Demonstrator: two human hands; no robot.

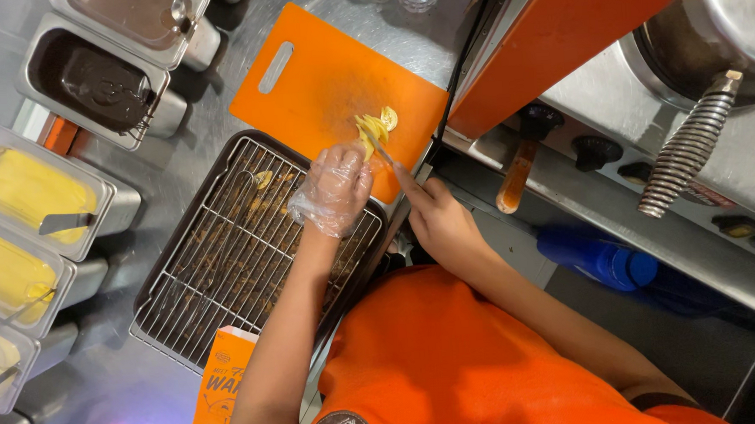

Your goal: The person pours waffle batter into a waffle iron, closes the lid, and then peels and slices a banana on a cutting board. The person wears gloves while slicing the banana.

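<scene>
My left hand (334, 188), in a clear plastic glove, presses on yellow food pieces (377, 125) at the near edge of an orange cutting board (317, 76). My bare right hand (437, 221) grips a thin knife (384, 155) whose blade points into the yellow pieces beside my gloved fingers. Both hands meet over the board's right corner, just above the wire rack.
A wire rack (223, 265) over a dark tray lies left of my arms. Steel containers of yellow sauce (31, 189) and dark sauce (99, 81) line the left. An orange paper sleeve (222, 379), a blue bottle (599, 260) and a coil-handled iron (692, 140) are nearby.
</scene>
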